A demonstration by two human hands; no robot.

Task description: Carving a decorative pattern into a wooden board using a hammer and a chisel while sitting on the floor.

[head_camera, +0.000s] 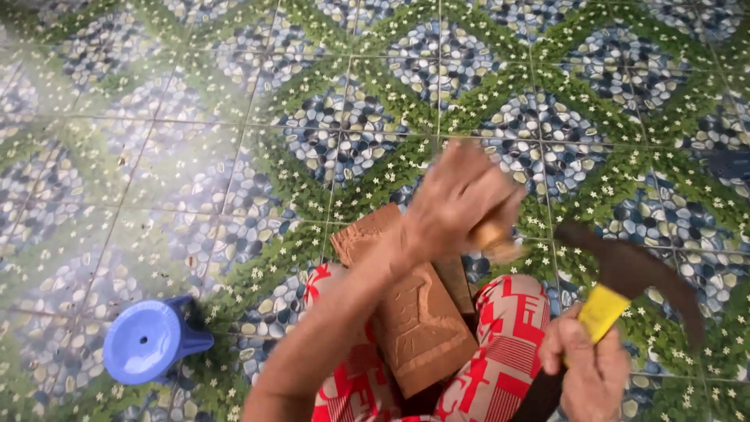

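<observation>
A carved reddish-brown wooden plank (pixel 418 320) rests tilted between my knees, which are covered in red and white patterned cloth (pixel 500 344). My left hand (pixel 453 199) reaches across the plank and is closed on a pale wooden-handled tool (pixel 492 234), blurred by motion. My right hand (pixel 590 367) grips the yellow handle (pixel 601 311) of a dark hammer (pixel 633 266), whose head is raised to the right of the plank.
The floor (pixel 180 156) is tiled in a blue pebble and green leaf pattern. A small blue plastic stool (pixel 148 341) stands at the lower left, apart from my legs.
</observation>
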